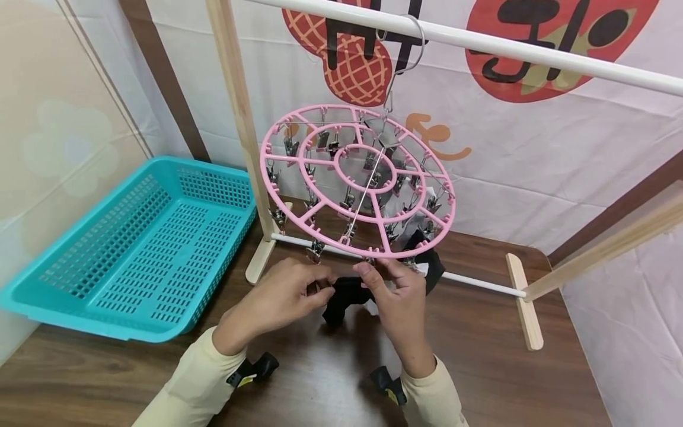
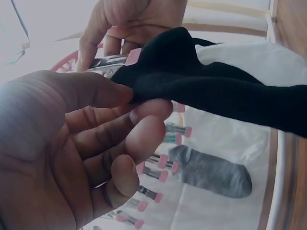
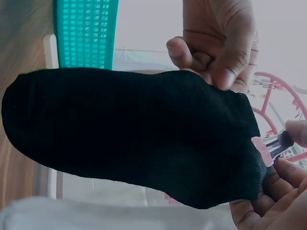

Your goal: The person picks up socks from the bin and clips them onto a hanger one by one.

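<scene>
A black sock (image 3: 129, 129) is held sideways under the pink round drying hanger (image 1: 301, 161). My left hand (image 1: 277, 296) pinches the sock near its cuff between thumb and fingers. At the cuff, my right hand (image 1: 402, 299) grips a metal clip with pink tips (image 3: 264, 151), its thumb on the clip's handle. The clip's tips meet the cuff edge; how firmly they bite cannot be told. In the left wrist view a grey sock (image 2: 213, 172) and a white cloth item (image 2: 230, 129) hang beyond. Another dark item (image 1: 433, 270) hangs behind my right hand.
The hanger's metal hook (image 1: 421, 44) hangs over a white rail (image 1: 491, 50) on a wooden stand (image 1: 235, 89). Several unused-looking clips dangle from the rings. A turquoise basket (image 1: 213, 276) stands at left on the brown table (image 1: 480, 367). A lower white bar (image 1: 480, 281) crosses behind.
</scene>
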A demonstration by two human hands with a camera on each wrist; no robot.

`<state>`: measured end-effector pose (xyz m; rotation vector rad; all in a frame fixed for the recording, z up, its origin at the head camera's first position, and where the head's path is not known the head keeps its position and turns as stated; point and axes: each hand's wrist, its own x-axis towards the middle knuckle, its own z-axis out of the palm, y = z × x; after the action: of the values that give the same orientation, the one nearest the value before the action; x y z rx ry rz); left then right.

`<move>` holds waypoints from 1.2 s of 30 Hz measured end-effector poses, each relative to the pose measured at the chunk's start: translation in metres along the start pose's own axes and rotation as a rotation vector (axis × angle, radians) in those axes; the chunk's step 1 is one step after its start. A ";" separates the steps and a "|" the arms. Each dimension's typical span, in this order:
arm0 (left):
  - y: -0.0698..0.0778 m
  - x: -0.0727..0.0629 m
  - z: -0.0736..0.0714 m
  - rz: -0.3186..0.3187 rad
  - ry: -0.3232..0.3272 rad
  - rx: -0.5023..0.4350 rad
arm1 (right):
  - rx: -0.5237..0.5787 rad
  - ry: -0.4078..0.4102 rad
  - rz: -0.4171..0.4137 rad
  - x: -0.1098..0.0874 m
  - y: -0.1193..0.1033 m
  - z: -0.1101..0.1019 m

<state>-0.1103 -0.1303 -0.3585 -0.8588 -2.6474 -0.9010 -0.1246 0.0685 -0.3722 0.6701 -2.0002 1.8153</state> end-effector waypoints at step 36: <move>-0.008 0.006 0.041 0.096 0.089 0.368 | -0.420 -0.084 -0.106 -0.014 0.027 -0.017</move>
<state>-0.1207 -0.1071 -0.3927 -0.8218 -2.5529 -0.3984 -0.1294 0.0888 -0.3999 0.7104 -2.2551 1.2661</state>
